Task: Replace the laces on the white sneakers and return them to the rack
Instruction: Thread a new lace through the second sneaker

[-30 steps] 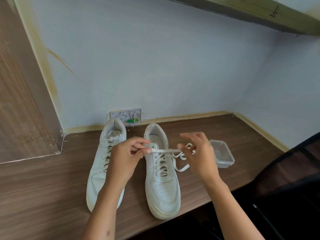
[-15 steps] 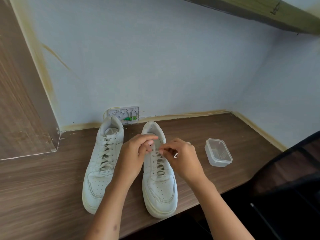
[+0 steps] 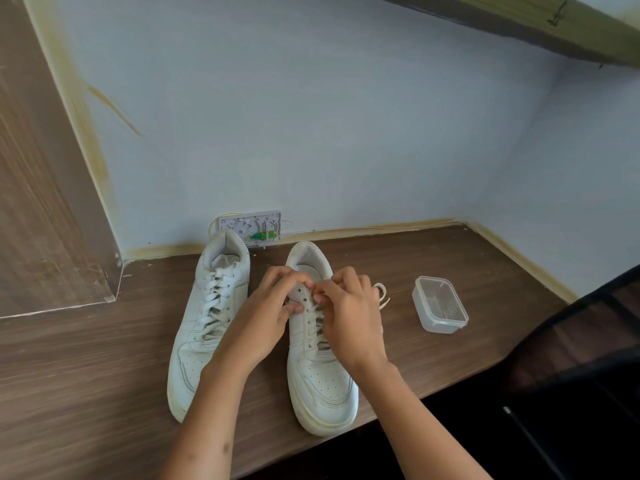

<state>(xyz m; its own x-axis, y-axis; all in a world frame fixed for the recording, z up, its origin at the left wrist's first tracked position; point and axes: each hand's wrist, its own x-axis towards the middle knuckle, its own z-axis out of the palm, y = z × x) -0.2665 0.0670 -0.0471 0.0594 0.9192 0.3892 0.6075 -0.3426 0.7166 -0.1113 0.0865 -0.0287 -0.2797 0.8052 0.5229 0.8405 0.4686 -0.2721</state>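
1. The right-hand sneaker (image 3: 317,362) is found standing on the wooden desk (image 3: 86,393), toe toward the viewer; its lace (image 3: 313,311) is threaded through the lower eyelets, while the uppermost eyelets appear open.
2. The lace is worked at the upper eyelets, directly beneath both sets of fingertips. A loose end (image 3: 382,296) is seen trailing onto the desk just beside the right hand (image 3: 349,320).
3. The left hand (image 3: 263,323) is held with fingers curled, pinching at the eyelet row; the right hand's fingers are likewise drawn narrow in a pinch on the lace.
4. Risk is judged as follows: an eyelet may be skipped, or the lace twisted, because the fingers hide the hole being fed.
5. The left-hand sneaker (image 3: 207,320) is noted fully laced alongside; a clear plastic container (image 3: 440,310) stands well apart.
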